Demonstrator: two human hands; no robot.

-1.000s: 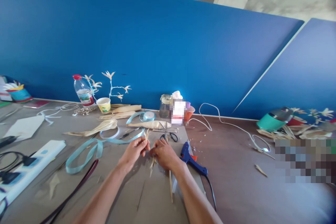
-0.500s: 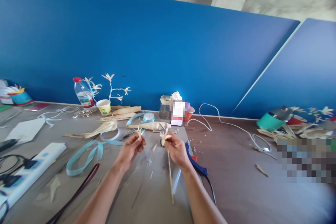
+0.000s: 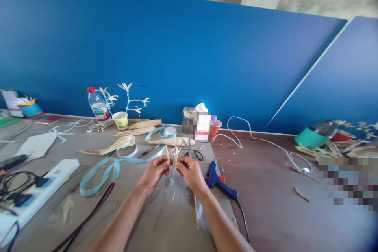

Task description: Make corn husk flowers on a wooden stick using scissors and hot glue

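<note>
My left hand point(image 3: 156, 170) pinches a small pale husk flower point(image 3: 168, 152), its narrow petals pointing up. Close beside it, my right hand point(image 3: 189, 170) holds a second husk flower point(image 3: 176, 152) between thumb and fingers. A thin dark stem point(image 3: 179, 191) hangs below the right hand. The two flowers are almost side by side; I cannot tell whether they touch. Beyond the right hand lie scissors point(image 3: 198, 155). To its right is a blue glue gun point(image 3: 221, 184) with a black cord. A thin stick point(image 3: 196, 214) lies partly under my right forearm.
Light blue ribbon point(image 3: 99, 179), dried husks point(image 3: 174, 141) and a ribbon spool point(image 3: 170, 131) lie on the table. Behind stand a bottle point(image 3: 99, 108), a yellow cup point(image 3: 120, 120) near flowered branches point(image 3: 127, 100), and a glass jar point(image 3: 188, 122). A power strip point(image 3: 56, 181) is at left.
My hands have come together, bringing the two husk flowers close to each other. The scissors and glue gun show more fully now. The view has shifted slightly.
</note>
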